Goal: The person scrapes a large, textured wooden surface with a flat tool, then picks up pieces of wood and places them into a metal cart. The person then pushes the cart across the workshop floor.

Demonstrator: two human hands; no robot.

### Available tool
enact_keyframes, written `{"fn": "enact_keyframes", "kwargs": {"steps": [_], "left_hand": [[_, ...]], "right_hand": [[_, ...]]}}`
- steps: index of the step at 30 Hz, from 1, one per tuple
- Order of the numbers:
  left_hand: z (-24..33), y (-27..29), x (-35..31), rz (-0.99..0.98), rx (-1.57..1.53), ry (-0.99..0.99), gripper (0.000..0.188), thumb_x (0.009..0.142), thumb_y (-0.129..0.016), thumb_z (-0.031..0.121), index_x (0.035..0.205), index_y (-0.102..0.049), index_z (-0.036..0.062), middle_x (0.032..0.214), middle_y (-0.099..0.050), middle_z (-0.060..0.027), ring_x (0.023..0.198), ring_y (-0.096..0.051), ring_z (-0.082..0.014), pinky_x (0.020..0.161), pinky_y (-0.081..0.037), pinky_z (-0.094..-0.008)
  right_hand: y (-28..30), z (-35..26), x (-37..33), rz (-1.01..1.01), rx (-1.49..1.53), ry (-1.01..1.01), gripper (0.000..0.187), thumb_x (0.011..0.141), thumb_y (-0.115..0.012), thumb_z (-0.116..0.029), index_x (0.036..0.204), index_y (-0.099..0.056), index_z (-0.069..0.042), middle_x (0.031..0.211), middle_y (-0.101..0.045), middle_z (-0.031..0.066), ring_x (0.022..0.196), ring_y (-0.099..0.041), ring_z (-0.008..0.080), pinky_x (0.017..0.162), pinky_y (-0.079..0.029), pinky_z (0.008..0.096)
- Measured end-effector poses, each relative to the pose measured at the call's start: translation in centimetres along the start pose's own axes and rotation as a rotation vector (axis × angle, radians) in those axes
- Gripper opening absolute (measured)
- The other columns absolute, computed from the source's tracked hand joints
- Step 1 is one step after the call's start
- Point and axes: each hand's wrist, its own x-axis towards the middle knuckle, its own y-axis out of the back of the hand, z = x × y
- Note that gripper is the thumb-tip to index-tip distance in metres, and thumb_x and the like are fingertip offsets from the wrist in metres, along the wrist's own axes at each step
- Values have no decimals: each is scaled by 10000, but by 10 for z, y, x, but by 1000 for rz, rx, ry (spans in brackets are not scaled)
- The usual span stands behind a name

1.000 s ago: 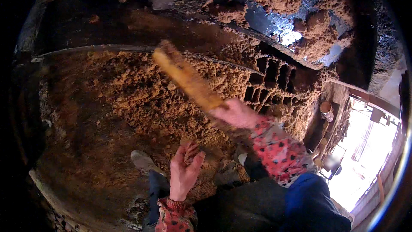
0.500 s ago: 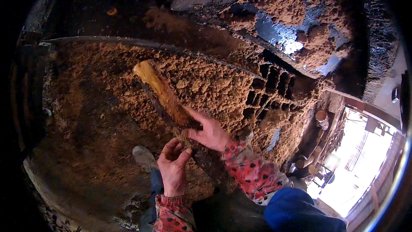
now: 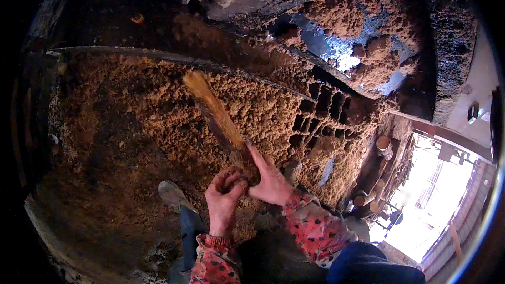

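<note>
A long split piece of wood (image 3: 216,115) slants across the middle, its yellow bare end away from me and its near part dark. My right hand (image 3: 269,181) grips its near part from the right, with the fingers stretched along its edge. Close beside that, my left hand (image 3: 223,194) has its fingers curled and the thumb pressed against them at the wood's near end. What lies between those fingertips is too small and dark to make out. Both my sleeves are red with dark spots.
Loose brown sawdust (image 3: 263,110) lies beyond the wood, up to a low dark rim (image 3: 158,52). A boot (image 3: 172,194) stands left of my hands. Dark block-like gaps (image 3: 326,102) show at the right. Several logs (image 3: 384,147) lie near a bright opening (image 3: 431,194).
The wood and both hands have shifted slightly right in view, and the wood's yellow face is turned differently. The surroundings have slid a little to the left.
</note>
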Motion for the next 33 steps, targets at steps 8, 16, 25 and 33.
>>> {"fn": "enact_keyframes", "kwargs": {"steps": [8, 16, 25, 33], "left_hand": [[8, 21, 1, -1, -245, -46, 350, 878, -574, 59, 1182, -463, -72, 1041, -626, -161, 923, -617, -214, 806, -513, -325], [13, 21, -3, 18, -218, -70, 344, 888, -577, 101, 1166, -474, -71, 1008, -640, -154, 891, -626, -204, 768, -521, -317], [7, 13, 3, 21, -168, -82, 296, 879, -557, 53, 1146, -506, -64, 1023, -645, -143, 891, -634, -196, 835, -505, -310], [-2, 4, 5, -42, -122, -53, 357, 879, -606, 115, 1160, -486, -70, 1036, -629, -153, 926, -615, -204, 836, -506, -324]], "right_hand": [[76, -63, 129, 21, -579, 83, 903, 642, -712, -346, 1431, -282, -253, 1210, -414, 268, 969, -569, 416, 841, -496, 438], [119, -73, 234, -150, -950, 177, 903, 651, -670, -387, 1431, -285, -141, 1061, -575, 269, 977, -577, 401, 847, -477, 445], [206, 50, 151, -278, -1037, -75, 917, 610, -665, -293, 1421, -274, -114, 949, -617, 259, 872, -613, 406, 759, -500, 455], [315, 223, -2, -129, -1374, -186, 974, 566, -746, -386, 1416, -325, -162, 1115, -548, 252, 956, -585, 414, 853, -489, 417]]}}
